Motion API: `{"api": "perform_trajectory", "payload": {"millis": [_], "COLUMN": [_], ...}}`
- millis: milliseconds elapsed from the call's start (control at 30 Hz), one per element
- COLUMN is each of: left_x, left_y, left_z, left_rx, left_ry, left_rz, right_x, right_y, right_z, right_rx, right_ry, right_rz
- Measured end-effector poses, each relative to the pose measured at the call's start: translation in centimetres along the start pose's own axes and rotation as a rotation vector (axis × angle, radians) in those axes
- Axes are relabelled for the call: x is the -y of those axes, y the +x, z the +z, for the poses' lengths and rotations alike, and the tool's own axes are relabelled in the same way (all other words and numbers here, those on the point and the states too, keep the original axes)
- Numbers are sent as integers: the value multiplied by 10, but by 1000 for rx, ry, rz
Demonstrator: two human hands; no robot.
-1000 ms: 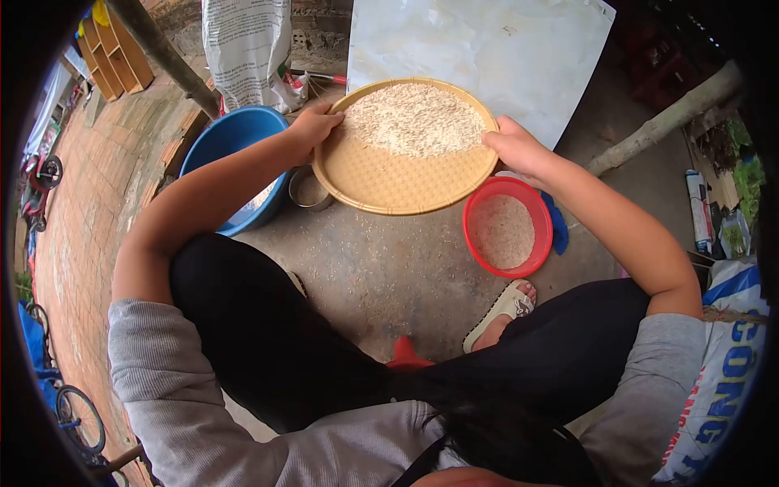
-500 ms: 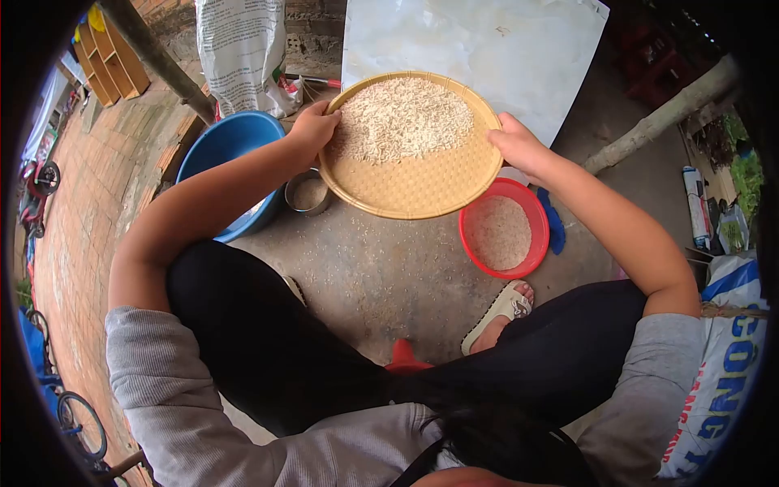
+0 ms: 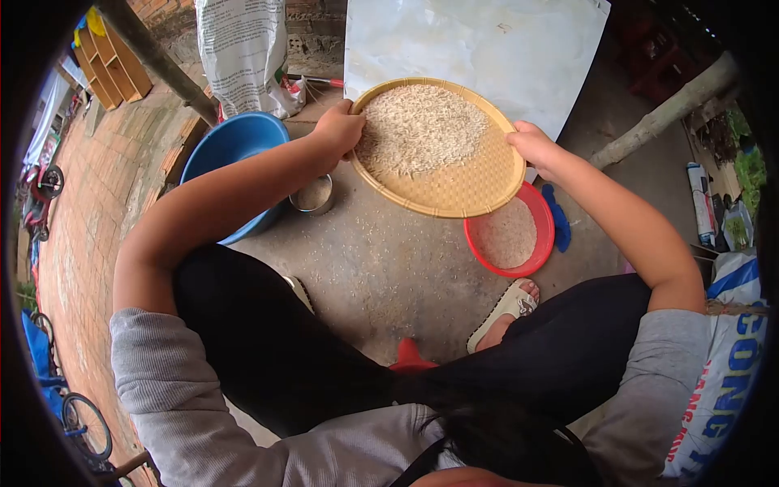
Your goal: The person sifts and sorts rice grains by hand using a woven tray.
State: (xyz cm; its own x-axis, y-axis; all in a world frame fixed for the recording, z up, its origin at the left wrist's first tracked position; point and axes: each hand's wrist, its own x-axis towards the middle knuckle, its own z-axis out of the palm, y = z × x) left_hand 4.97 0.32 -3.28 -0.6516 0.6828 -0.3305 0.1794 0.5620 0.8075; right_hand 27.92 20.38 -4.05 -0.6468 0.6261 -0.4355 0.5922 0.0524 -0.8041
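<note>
Between my two hands hangs a round woven bamboo winnowing tray (image 3: 471, 183), raised above the floor. A heap of pale rice grains (image 3: 430, 126) covers its far and left part, while the near right weave lies bare. My left hand (image 3: 339, 130) is closed on the left rim, and my right hand (image 3: 531, 146) grips the right rim with the thumb on top. Partly under the tray's right side stands a red basin (image 3: 548, 231) with rice (image 3: 505, 235) in it. A small metal bowl (image 3: 315, 197) holding some grain sits on the floor below my left forearm.
A blue tub (image 3: 231, 142) stands left, partly behind my left arm. A large white board (image 3: 471, 40) and a white sack (image 3: 243, 57) are at the back. Scattered grains dot the concrete floor (image 3: 365, 260). A wooden pole (image 3: 669, 114) slants at the right, and a blue cloth (image 3: 557, 215) lies beside the basin.
Both hands have carried the tray to the right, and it now tilts down toward the right. The rice heap has moved along with it. The red basin is more covered by the tray.
</note>
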Motion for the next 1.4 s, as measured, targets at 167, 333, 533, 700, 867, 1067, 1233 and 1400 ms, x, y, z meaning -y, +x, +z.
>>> {"api": "perform_trajectory", "payload": {"millis": [167, 333, 533, 700, 867, 1067, 1233, 1400], "left_x": [32, 63, 23, 73, 33, 44, 58, -8], "left_y": [37, 45, 23, 59, 24, 49, 52, 3], "left_z": [-17, -23, 2, -30, -9, -19, -40, -14], "left_rx": [56, 17, -154, 102, 22, -54, 55, -12], "left_ry": [-194, -52, 115, -211, 14, 95, -76, 56], "left_rz": [56, 27, 212, 33, 6, 202, 28, 137], "right_x": [3, 14, -13, 20, 0, 4, 26, -5], "right_y": [-1, 0, 19, -15, 7, 2, -13, 16], "right_z": [21, 33, 6, 38, 3, 27, 28, -6], "right_rx": [-92, 14, -104, 22, 37, -137, 73, -106], "right_ry": [5, 15, -55, -35, -81, 40, 22, -3], "right_rz": [-45, -15, 5, -48, -28, -119, -17, -169]}}
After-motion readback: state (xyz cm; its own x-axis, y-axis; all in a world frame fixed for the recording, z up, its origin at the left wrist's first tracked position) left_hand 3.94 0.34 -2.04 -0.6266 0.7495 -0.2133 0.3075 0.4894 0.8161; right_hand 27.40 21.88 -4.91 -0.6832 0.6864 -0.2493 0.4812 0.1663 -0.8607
